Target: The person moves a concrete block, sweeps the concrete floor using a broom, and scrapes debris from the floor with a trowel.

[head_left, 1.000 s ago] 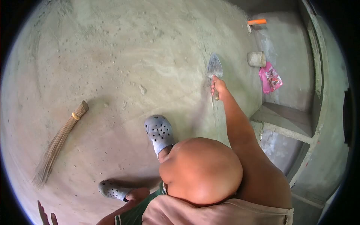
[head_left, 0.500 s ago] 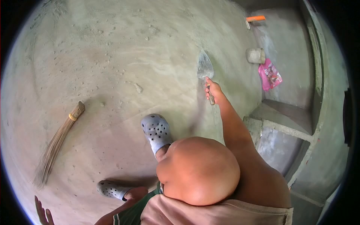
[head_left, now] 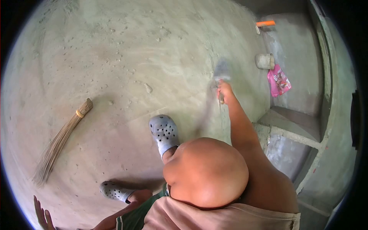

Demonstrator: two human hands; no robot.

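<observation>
My right hand [head_left: 225,92] is wrapped round the handle of a trowel [head_left: 222,69], whose grey blade points away from me over the concrete floor [head_left: 180,65]. The blade looks smeared by motion, and I cannot tell if it touches the floor. At the bottom left edge, my left hand [head_left: 43,214] shows in part, its fingers stretched out and apart, holding nothing. A stick broom [head_left: 63,140] with a yellow band lies on the floor above that hand.
Grey perforated clogs [head_left: 164,132] are on my feet. Small rubble [head_left: 148,88] is scattered over the floor. At the right stand concrete compartments [head_left: 295,132], with a whitish container [head_left: 264,61], a pink packet [head_left: 279,81] and an orange object [head_left: 266,23] near them.
My right hand and the trowel have moved to the right and slightly nearer. The view has shifted a little. My left hand remains low at the left edge, fingers apart.
</observation>
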